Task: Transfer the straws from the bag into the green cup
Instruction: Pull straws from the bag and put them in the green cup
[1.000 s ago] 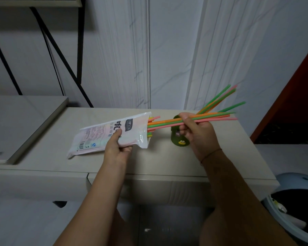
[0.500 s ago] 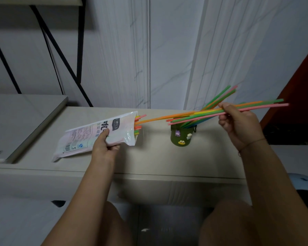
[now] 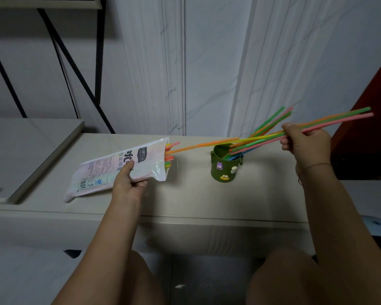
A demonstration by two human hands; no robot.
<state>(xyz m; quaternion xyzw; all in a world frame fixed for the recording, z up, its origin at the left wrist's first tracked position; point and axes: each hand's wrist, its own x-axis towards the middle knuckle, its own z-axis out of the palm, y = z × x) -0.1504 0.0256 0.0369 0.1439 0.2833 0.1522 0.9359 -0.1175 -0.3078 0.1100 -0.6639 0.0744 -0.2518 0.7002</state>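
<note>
left hand [image 3: 128, 186] grips the bag [image 3: 106, 172] near its middle, thumb on top, fingers [image 3: 141, 183] curled under its near edge; bag lies tilted on the pale surface [image 3: 196, 194], sealed end to the left, open mouth toward the cup; short ends of the straws in the bag [image 3: 169, 158] poke from the mouth, pink, orange, green.

right hand [image 3: 308, 144] raised to the right of the green cup [image 3: 223, 170], above the surface; its fingers pinched together on a bundle of straws [image 3: 339, 119]; bundle slants up to the right; long ends stick out past the hand, left ends hang over the cup's rim; one orange straw [image 3: 196, 147] of the bundle reaches further left, tip at the bag's mouth; cannot tell if the tip is inside.

green cup upright on the surface, between bag and right hand, apart from the bag; small figures stuck on its front; several straws in the cup [image 3: 271, 122] lean up to the right, behind the bundle.

pale flat slab [image 3: 31, 150] at far left; black frame [image 3: 75, 69] against the white wall; pale blue bin [image 3: 376, 225] at lower right edge.
</note>
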